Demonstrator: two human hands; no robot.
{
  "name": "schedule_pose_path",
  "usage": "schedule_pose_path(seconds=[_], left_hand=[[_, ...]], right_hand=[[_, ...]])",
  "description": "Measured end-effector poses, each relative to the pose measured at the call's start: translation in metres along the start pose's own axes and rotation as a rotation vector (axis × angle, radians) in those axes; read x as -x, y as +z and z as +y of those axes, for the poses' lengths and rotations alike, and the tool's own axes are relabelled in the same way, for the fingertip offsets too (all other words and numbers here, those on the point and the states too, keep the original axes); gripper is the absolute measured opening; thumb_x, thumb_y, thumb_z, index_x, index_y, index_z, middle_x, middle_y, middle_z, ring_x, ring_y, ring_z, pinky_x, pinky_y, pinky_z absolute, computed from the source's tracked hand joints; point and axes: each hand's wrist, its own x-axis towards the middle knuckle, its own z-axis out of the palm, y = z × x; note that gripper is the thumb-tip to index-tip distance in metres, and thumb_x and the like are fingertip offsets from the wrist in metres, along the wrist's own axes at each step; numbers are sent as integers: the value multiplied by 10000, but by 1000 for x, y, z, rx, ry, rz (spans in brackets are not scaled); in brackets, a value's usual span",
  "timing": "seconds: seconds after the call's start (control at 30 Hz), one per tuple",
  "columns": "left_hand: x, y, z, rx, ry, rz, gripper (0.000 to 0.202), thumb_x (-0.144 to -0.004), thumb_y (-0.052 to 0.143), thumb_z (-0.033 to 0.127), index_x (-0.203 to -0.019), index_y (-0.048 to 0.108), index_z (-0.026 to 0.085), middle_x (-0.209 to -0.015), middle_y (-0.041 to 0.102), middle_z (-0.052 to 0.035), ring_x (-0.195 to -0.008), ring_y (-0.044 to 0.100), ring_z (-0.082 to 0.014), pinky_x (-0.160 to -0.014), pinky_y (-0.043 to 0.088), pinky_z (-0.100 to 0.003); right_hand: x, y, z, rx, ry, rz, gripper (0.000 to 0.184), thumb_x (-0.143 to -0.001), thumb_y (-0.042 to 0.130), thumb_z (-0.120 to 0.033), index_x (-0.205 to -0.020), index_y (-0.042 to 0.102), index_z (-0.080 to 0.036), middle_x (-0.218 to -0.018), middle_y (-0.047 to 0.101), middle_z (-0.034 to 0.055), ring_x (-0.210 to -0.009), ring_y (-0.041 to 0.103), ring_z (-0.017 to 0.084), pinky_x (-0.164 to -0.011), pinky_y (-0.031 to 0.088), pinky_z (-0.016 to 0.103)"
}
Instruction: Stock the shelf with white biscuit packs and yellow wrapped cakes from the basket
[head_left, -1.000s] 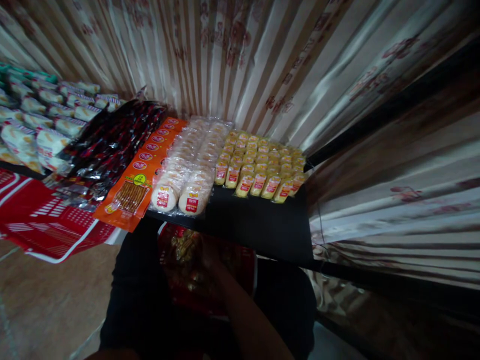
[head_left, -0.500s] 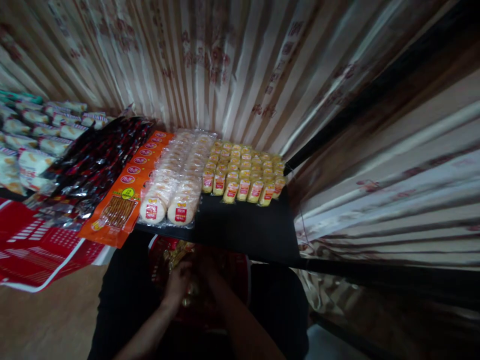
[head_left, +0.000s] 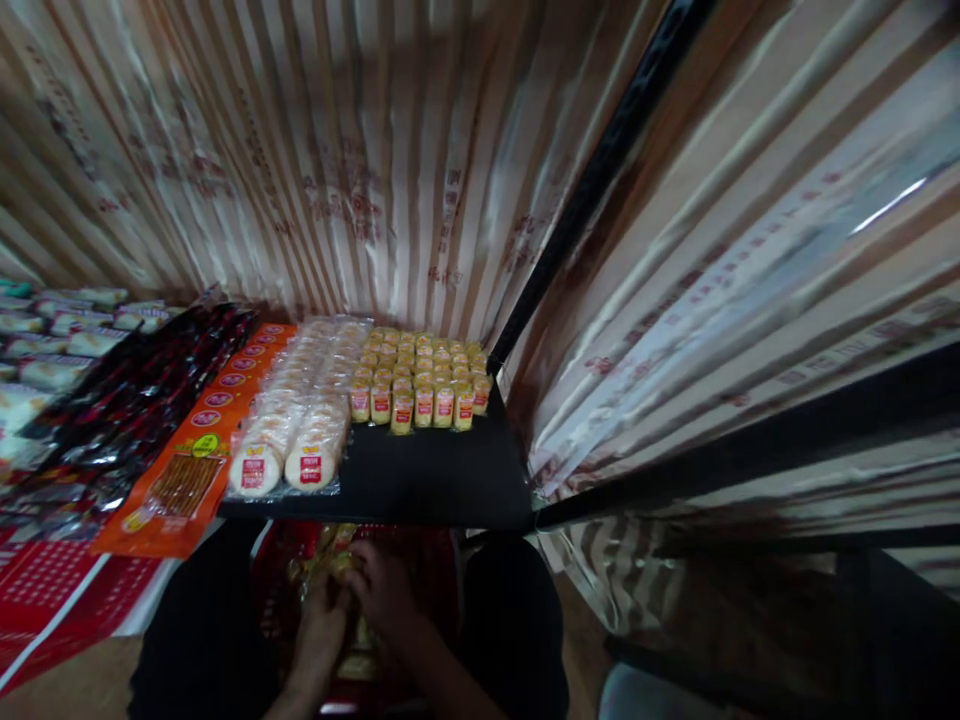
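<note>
A red basket (head_left: 454, 590) sits between my knees, under the front edge of a black shelf, with small yellow-wrapped snack packets (head_left: 360, 665) inside. My left hand (head_left: 321, 612) reaches into it with curled fingers around yellow packets. Close against it, my right hand (head_left: 384, 588) bends its fingers onto the same packets from the right. Dim light and the hands themselves hide how many are held. On the shelf (head_left: 427, 480), similar yellow packets (head_left: 424, 405) stand in tight rows at the back right.
Left of the rows lie clear-wrapped round rice crackers (head_left: 311, 465), an orange packet of stick snacks (head_left: 184, 480), dark shiny packets (head_left: 142, 400) and white packets (head_left: 71, 340). A red perforated basket (head_left: 67, 590) is at lower left. A black post (head_left: 570, 230) and pleated curtains (head_left: 360, 150) border the shelf.
The view has swung right, so the shelf goods appear farther left and lower. My hands stay in the basket and have come closer together, the right one now lifted against the packets.
</note>
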Motion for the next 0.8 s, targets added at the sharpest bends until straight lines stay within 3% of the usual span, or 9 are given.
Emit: schedule_pose_path(seconds=[0.17, 0.33, 0.43, 0.6, 0.8], left_hand=[[30, -8, 38, 94, 137, 7, 560, -631, 495, 559, -999, 570, 144, -991, 655, -118, -974, 600, -280, -888, 450, -388], [43, -6, 97, 140, 422, -41, 409, -695, 530, 491, -967, 597, 194, -947, 658, -68, -849, 609, -235, -793, 484, -375], [37, 9, 130, 131, 556, -87, 344, -738, 510, 432, -963, 601, 188, -912, 649, -60, -828, 600, -214, -778, 477, -356], [22, 46, 175, 120, 638, -191, 306, -767, 490, 353, -994, 590, 174, -893, 635, -51, -796, 593, -175, -758, 472, -305], [8, 87, 219, -23, 708, -171, 227, -768, 511, 271, -963, 590, 183, -869, 619, -21, -727, 571, -125, -744, 457, -255]], right_hand=[[23, -39, -26, -88, -14, 172, 313, -739, 512, -165, -1036, 599, -211, -941, 674, 25, -800, 615, 155, -771, 470, 259], [30, -82, -28, -75, -128, 422, 276, -823, 470, -260, -1064, 595, -216, -1021, 656, 48, -919, 594, 164, -845, 456, 285], [25, -102, -19, -33, -121, 574, 293, -857, 439, -334, -1078, 590, -215, -1005, 653, 70, -943, 577, 189, -849, 456, 322], [10, -124, -4, 14, -78, 763, 473, -888, 361, -371, -1305, 382, -149, -1144, 589, 123, -1060, 522, 209, -905, 423, 370], [-13, -141, 21, 200, -68, 920, 497, -864, 369, -427, -1251, 448, -126, -1178, 537, 167, -1098, 469, 270, -920, 377, 450]])
